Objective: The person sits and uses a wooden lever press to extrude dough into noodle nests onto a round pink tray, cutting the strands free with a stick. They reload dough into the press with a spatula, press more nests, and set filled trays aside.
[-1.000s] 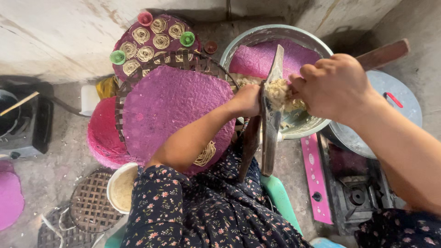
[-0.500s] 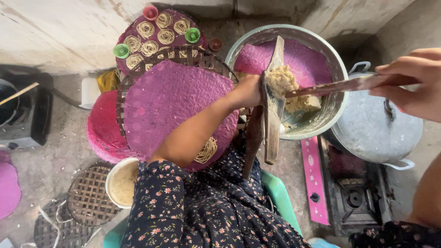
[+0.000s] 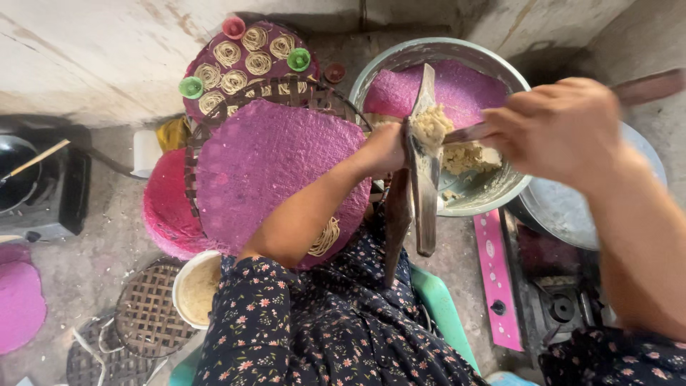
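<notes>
Two hands worked over the metal bowl [image 3: 400,68] at the far edge of the floor space. The left hand [image 3: 386,150] was clenched around a long metal press [image 3: 423,171], held upright above the bowl's near rim, with a lump of pale dough [image 3: 432,125] on its upper part. The right hand [image 3: 561,129] was closed on a flat tool [image 3: 464,134] that touched the dough. The dough looked soft and sticky, likely to smear; the stiff press seemed best gripped at its handles.

Six noodle coils [image 3: 246,62], two green cups [image 3: 299,59]
</notes>
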`<state>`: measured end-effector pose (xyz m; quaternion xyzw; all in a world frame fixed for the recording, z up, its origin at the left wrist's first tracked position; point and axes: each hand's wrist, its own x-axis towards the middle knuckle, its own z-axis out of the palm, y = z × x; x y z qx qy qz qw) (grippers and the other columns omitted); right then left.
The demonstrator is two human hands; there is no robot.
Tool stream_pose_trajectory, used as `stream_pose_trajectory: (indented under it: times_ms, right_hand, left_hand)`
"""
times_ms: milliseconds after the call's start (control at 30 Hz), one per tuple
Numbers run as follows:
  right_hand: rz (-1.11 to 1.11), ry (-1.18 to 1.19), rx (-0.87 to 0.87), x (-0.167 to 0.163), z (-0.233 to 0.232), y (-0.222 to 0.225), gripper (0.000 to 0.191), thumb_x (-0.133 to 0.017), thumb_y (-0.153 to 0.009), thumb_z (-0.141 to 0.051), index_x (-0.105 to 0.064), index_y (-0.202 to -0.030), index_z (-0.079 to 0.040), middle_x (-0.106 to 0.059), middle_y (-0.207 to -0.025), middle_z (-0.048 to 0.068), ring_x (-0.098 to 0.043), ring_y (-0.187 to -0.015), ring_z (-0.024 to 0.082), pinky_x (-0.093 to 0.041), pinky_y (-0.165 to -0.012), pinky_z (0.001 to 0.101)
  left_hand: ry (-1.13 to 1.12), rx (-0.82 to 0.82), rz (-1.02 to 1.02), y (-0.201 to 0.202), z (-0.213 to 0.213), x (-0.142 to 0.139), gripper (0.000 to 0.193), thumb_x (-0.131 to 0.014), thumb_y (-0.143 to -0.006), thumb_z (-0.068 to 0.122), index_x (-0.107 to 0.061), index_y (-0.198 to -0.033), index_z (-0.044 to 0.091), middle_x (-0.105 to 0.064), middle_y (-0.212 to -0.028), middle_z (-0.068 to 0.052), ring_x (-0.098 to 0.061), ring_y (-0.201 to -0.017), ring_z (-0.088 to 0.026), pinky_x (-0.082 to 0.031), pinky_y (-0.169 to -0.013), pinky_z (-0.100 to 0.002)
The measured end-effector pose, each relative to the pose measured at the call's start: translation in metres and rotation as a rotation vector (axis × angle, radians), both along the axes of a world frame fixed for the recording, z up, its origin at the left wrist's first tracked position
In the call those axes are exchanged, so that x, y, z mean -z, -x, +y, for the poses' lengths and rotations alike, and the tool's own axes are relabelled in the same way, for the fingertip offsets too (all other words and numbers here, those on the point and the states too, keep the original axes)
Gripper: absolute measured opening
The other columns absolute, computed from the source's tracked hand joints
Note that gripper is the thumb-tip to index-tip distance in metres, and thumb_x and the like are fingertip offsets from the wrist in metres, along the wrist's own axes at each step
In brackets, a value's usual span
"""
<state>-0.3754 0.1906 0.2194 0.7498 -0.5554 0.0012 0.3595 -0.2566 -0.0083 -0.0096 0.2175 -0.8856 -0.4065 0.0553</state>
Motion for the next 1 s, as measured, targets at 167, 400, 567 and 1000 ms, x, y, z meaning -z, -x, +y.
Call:
stream_pose_trajectory:
  times_ms: [167, 400, 567, 1000]
  right_hand:
    - [-0.189, -0.026, 0.095, -0.009, 0.037, 0.05, 0.014, -0.085, -0.085, -0.029, -0.079, -0.092, -0.018, -0.069, -0.076, -0.005, -0.069, -0.071, 0.012, -0.05, -0.065, 0.027]
    - [-0.171, -0.019, 0.108, 0.0, 0.038, 0.06, 0.022, -0.089, -0.085, -0.03, -0.078, -0.095, -0.014, -0.072, -0.083, -0.002, -0.07, -0.076, 0.016, -0.046, -0.066, 0.0288]
    - [0.009, -0.056, 0.019, 0.014, 0.003, 0.003, 0.012, -0.082, -0.098, -0.033, -0.077, -0.091, -0.025, -0.065, -0.079, -0.008, -0.07, -0.074, 0.011, -0.049, -0.066, 0.0259]
    - [-0.697, 0.159, 0.099, 0.089, 0.046, 0.092, 0.025, -0.087, -0.1, -0.028, -0.072, -0.106, -0.008, -0.073, -0.095, 0.0, -0.072, -0.085, 0.014, -0.055, -0.075, 0.0253]
  left_hand:
    - [0.041, -0.018, 0.182, -0.001, -0.009, 0.001, 0.017, -0.071, -0.085, 0.016, -0.074, -0.095, 0.004, -0.076, -0.096, -0.021, -0.075, -0.09, -0.034, -0.059, -0.084, -0.044]
    - [0.119, -0.036, 0.148, 0.008, 0.0, 0.002, 0.024, -0.077, -0.074, 0.022, -0.075, -0.087, 0.002, -0.073, -0.091, -0.026, -0.072, -0.091, -0.041, -0.056, -0.086, -0.047]
    - [0.177, -0.027, 0.1, 0.004, 0.008, 0.004, 0.021, -0.073, -0.079, 0.021, -0.075, -0.088, 0.002, -0.074, -0.093, -0.025, -0.073, -0.094, -0.041, -0.057, -0.09, -0.048]
    - [-0.2, 0.245, 0.546, -0.016, -0.023, -0.005, 0.032, -0.069, -0.093, 0.02, -0.07, -0.116, -0.002, -0.077, -0.11, -0.013, -0.074, -0.101, -0.023, -0.063, -0.09, -0.037]
